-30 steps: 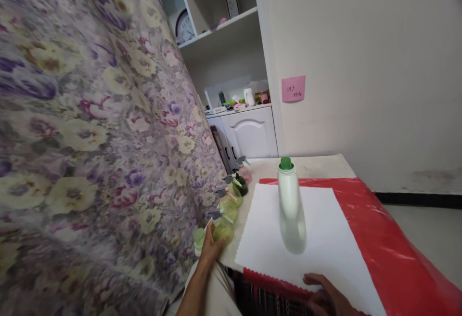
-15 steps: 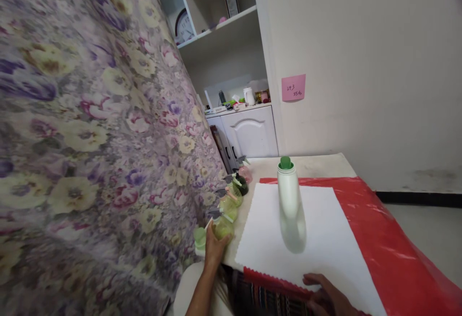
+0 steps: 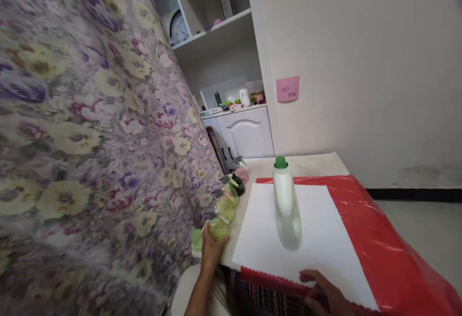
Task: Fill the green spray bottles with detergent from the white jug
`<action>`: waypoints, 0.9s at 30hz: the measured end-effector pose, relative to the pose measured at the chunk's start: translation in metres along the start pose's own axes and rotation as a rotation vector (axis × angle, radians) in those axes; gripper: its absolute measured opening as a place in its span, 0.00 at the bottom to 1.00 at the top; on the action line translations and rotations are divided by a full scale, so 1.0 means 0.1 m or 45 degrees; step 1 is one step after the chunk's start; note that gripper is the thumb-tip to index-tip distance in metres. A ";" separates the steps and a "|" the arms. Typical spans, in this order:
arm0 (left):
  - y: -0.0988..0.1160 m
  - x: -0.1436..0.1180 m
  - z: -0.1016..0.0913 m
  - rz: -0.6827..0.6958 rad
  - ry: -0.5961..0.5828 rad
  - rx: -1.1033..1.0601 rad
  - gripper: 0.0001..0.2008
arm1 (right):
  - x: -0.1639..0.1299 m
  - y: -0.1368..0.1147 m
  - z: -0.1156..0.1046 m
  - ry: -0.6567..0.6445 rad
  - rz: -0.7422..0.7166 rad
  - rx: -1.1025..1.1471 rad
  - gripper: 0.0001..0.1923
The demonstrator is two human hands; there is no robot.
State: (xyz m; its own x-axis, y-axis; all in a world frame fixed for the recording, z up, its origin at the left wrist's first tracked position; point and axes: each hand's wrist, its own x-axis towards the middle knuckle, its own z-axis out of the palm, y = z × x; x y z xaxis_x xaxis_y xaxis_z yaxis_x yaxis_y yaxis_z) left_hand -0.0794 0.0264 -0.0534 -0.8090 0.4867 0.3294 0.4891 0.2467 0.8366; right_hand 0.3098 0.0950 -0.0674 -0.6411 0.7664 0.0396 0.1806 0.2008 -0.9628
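My left hand (image 3: 211, 250) is wrapped round a yellow-green spray bottle (image 3: 219, 230), the nearest in a row along the table's left edge. Beside that hand sits a light green cup-like piece (image 3: 196, 239). My right hand (image 3: 325, 291) rests at the front edge of a white sheet (image 3: 256, 239), its thumb and forefinger apart with nothing between them. Upright on the sheet stands a tall pale green bottle (image 3: 284, 195), its mouth uncapped and a green piece (image 3: 280, 163) showing at the opening.
More spray bottles, yellow-green (image 3: 224, 208), dark green (image 3: 237, 186) and pink (image 3: 241, 174), line the left edge. Red plastic sheeting (image 3: 382, 243) covers the table's right side. A floral curtain (image 3: 108, 138) hangs close on the left. Behind are a white cabinet (image 3: 247, 133) and a wall.
The whole view has shifted slightly, so things appear a little further left. My left hand stays on the spray bottle, and my right hand keeps its place by the sheet's edge.
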 end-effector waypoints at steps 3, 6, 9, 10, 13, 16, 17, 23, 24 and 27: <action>0.03 -0.04 0.01 0.010 0.012 0.026 0.45 | 0.00 -0.03 -0.02 0.008 -0.015 -0.012 0.20; 0.04 -0.12 0.01 0.008 0.030 0.054 0.46 | 0.01 -0.01 -0.01 0.023 -0.034 -0.005 0.20; 0.08 -0.31 -0.01 0.009 0.052 0.085 0.47 | 0.02 0.02 0.00 0.034 -0.065 0.032 0.19; 0.11 -0.40 -0.02 0.013 0.055 0.092 0.47 | 0.02 0.04 0.00 0.038 -0.076 0.047 0.18; 0.23 -0.75 0.01 0.055 0.019 0.108 0.40 | 0.03 0.06 0.01 0.065 -0.113 0.065 0.18; 0.38 -1.08 0.17 0.185 -0.156 0.122 0.31 | 0.04 0.03 -0.02 0.114 -0.138 0.022 0.16; 0.43 -1.15 0.25 0.231 -0.226 0.103 0.29 | 0.05 0.02 -0.05 0.138 -0.151 -0.007 0.16; 0.57 -1.10 0.91 0.466 -0.479 0.085 0.23 | 0.17 0.13 -0.23 0.372 -0.321 -0.403 0.19; 0.58 -1.05 1.00 0.509 -0.497 0.144 0.24 | 0.18 0.20 -0.25 0.404 -0.324 -0.490 0.21; 0.59 -0.97 1.15 0.637 -0.554 0.420 0.25 | 0.21 0.39 -0.25 0.417 -0.291 -0.724 0.24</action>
State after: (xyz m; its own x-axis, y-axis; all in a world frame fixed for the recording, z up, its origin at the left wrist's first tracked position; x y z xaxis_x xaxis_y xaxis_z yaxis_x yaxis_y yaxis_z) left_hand 0.0650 0.0899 -0.0861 -0.2951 0.8783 0.3761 0.8934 0.1142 0.4345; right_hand 0.3223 0.1345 -0.0976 -0.4674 0.7936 0.3896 0.4879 0.5991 -0.6349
